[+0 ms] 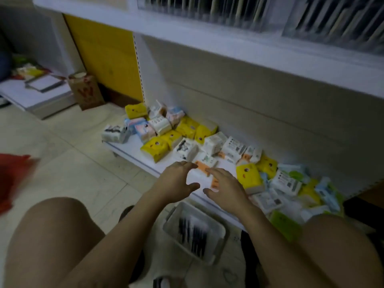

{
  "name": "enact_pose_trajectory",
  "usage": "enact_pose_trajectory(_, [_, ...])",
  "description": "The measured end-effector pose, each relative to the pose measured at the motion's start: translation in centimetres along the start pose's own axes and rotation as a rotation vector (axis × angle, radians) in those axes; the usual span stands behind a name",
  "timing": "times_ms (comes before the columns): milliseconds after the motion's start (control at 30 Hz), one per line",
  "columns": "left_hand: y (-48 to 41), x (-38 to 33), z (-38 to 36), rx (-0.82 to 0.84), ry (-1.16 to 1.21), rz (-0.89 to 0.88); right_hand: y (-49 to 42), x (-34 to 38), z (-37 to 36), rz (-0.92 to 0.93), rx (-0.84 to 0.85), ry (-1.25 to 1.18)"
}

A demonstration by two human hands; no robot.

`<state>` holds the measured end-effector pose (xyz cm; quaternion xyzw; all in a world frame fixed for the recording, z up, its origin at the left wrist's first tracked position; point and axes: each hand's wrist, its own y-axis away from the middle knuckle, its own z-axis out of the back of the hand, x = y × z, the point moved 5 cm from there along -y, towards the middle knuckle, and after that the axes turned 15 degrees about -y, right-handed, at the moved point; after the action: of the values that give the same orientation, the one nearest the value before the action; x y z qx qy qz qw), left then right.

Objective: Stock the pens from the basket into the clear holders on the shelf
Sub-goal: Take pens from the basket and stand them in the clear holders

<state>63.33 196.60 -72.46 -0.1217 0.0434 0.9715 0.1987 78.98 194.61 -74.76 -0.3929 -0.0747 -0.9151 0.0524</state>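
The left hand (176,181) and right hand (225,186) are both empty. Fingers are spread and relaxed, palms down, with the thumbs pointing toward each other across a narrow gap. Neither hand grips a pen. The fingertips lie over an orange-and-white pack (202,167); motion blur makes it impossible to tell whether they touch it.

Taking the hands as the dial centre:

- 6 o'clock: the basket (220,253) stands on the floor between the person's knees, just below the wrists. The pens (193,232) lie inside it as a dark, blurred bundle; no count can be made.
- 10 to 3 o'clock: tissue packs (153,147), yellow, white and pale blue, are scattered loose on the low shelf board (133,149).
- 12 to 1 o'clock: the clear holders (332,23) sit on the upper shelf (207,45), well apart from the basket. They already show upright stock behind the clear fronts.
- 9 o'clock: a red object (12,175), too blurred to identify.
- 11 o'clock: a brown paper bag (86,91) stands on the floor.

Step in hand, as judged: between loads, with no pen in transit.

The next move calls for lowering a hand to 6 o'clock, closing the fingers around a bundle of pens, then lifting to the holders. The pens should be aligned upright before insertion, as the holder slots appear narrow.
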Motion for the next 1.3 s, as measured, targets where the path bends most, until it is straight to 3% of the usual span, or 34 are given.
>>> enact_pose_trajectory(333, [3.8, 4.3, -18.9, 0.444, 0.196, 0.302, 2.7, -12.3, -11.4, -0.360, 0.272, -0.076])
enact_pose_trajectory(500, [3.2, 4.6, -23.5, 0.520, 0.253, 0.338, 2.2, -14.1, -15.0, -0.441, 0.439, -0.010])
enact_pose_trajectory(667, [2.8, 5.3, -27.5, 0.606, 0.367, 0.408, 1.6, -16.4, -16.3, -0.593, 0.498, -0.058])
enact_pose_trajectory(833, [2.5, 4.7, -30.3, 0.652, 0.517, 0.512, 0.6, -19.1, -18.1, -0.757, 0.475, -0.150])
enact_pose_trajectory(1067, [-0.6, 7.4, -35.5, 0.596, 0.603, 0.620, -1.5, -23.9, -24.1, -0.812, 0.425, -0.187])
enact_pose_trajectory(1300, [-1.1, 8.6, -39.0, 0.727, 0.747, 0.770, -2.7, -26.7, -26.7, -0.962, 0.299, -0.283])
